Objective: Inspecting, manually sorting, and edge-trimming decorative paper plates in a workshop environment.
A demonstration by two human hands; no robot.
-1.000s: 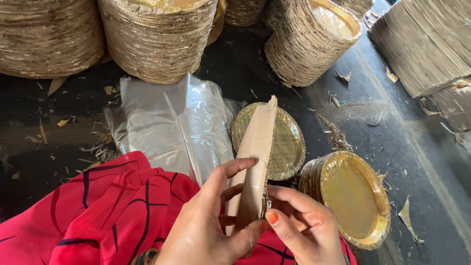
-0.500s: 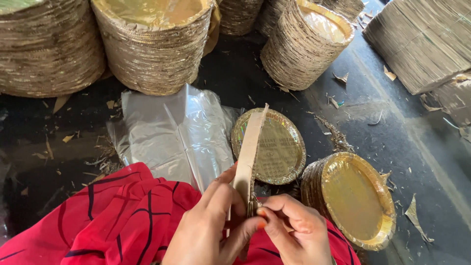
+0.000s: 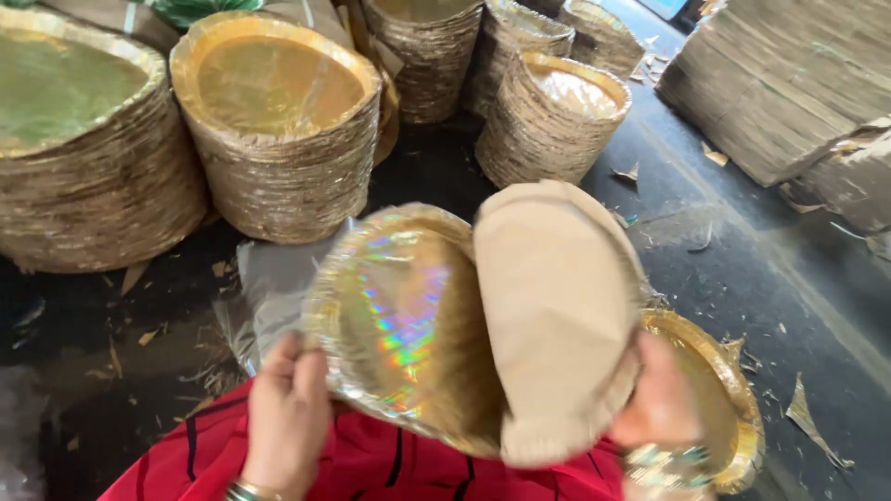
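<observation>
Single head-worn view, angled steeply down and forward over a red-clad lap (image 3: 371, 464) to a dark floor (image 3: 742, 269). Very near to the left hand (image 3: 286, 417) and right hand (image 3: 661, 401) at the bottom edge. Farther off, stacks of gold paper plates (image 3: 278, 139) across the top of frame.

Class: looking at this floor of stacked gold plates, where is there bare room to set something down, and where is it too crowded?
The dark floor right of the front plate stack, before the flat cardboard pile, is mostly bare apart from scraps. A littered strip lies below the left stacks. The back row stands packed, and both hands with their plates fill the middle.
</observation>
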